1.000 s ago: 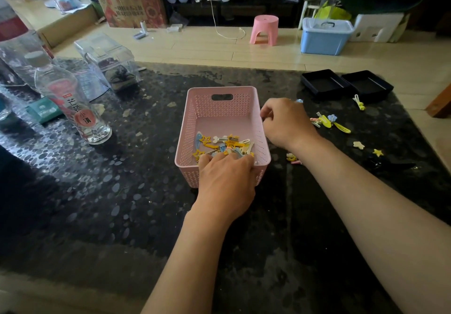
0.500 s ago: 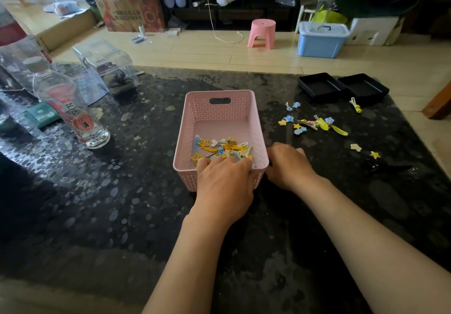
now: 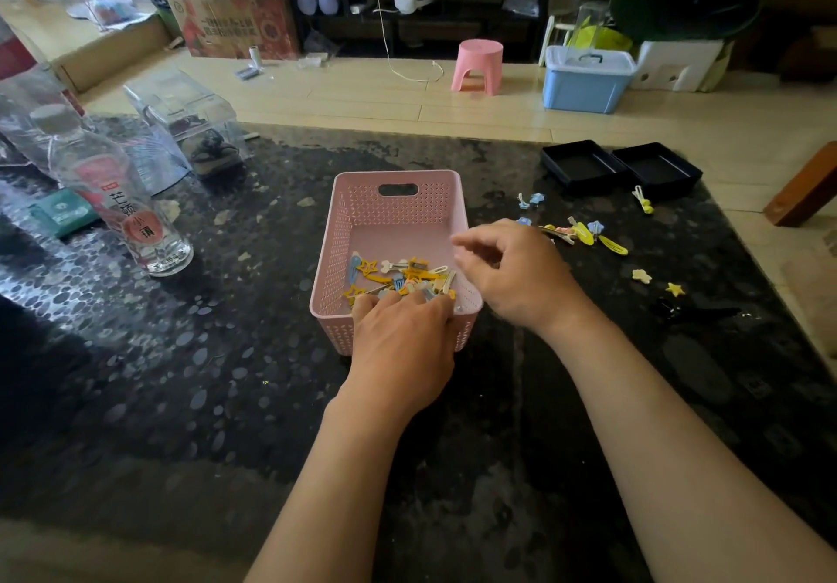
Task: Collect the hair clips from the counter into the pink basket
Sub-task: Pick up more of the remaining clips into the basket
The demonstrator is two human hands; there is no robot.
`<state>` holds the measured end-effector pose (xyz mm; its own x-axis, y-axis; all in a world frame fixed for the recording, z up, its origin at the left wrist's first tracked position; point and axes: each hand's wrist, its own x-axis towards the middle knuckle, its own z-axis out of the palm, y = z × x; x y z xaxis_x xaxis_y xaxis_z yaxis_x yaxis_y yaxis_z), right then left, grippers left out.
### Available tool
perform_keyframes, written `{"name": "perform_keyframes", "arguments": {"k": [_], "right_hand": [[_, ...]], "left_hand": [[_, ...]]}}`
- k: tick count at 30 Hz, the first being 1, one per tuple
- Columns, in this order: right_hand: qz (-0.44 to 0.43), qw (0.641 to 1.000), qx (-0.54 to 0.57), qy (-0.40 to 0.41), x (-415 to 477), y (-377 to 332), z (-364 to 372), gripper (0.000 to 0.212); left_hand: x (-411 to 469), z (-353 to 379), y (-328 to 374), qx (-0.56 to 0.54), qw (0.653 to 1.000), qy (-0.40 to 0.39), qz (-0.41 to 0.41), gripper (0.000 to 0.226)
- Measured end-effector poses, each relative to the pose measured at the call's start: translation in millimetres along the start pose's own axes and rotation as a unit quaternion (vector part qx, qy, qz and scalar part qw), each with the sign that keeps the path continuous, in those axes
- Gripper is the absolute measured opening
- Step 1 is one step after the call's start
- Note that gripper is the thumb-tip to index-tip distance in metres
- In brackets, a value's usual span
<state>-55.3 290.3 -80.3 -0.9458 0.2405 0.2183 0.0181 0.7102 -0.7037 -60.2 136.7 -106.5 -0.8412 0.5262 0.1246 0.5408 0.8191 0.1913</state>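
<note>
The pink basket (image 3: 345, 225) stands mid-counter with several yellow, blue and white hair clips (image 3: 398, 272) piled at its near end. My left hand (image 3: 403, 338) grips the basket's near rim, fingers hooked inside. Over the right rim hovers my right hand (image 3: 516, 274), slightly blurred, fingers curled loosely apart, and I see no clip in it. More loose hair clips (image 3: 582, 234) lie on the dark counter right of the basket. Two small star clips (image 3: 675, 288) lie farther right, and one clip (image 3: 643, 200) lies by the black trays.
A clear bottle (image 3: 122, 206) with a red label stands to the left, beside a teal pack (image 3: 63, 215) and a clear plastic box (image 3: 190, 120). Two black trays (image 3: 582, 166) sit at the back right. A small black object (image 3: 670, 308) lies near the counter's right edge.
My right hand went down to the counter by the basket's near right corner, where two clips lay, then rose over the right rim with fingers spreading. My left hand stayed on the rim.
</note>
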Motion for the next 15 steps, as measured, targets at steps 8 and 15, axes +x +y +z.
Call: {"name": "perform_keyframes", "arguments": {"k": [8, 15], "right_hand": [[0.242, 0.956, -0.158, -0.048, -6, 69, -30, 0.065], [0.215, 0.915, -0.311, -0.143, -12, 74, -3, 0.06]], "left_hand": [[0, -3, 2, 0.0, 1.0, -0.021, 0.003, 0.025], [1, -4, 1, -0.002, 1.0, -0.022, -0.004, 0.025]]}}
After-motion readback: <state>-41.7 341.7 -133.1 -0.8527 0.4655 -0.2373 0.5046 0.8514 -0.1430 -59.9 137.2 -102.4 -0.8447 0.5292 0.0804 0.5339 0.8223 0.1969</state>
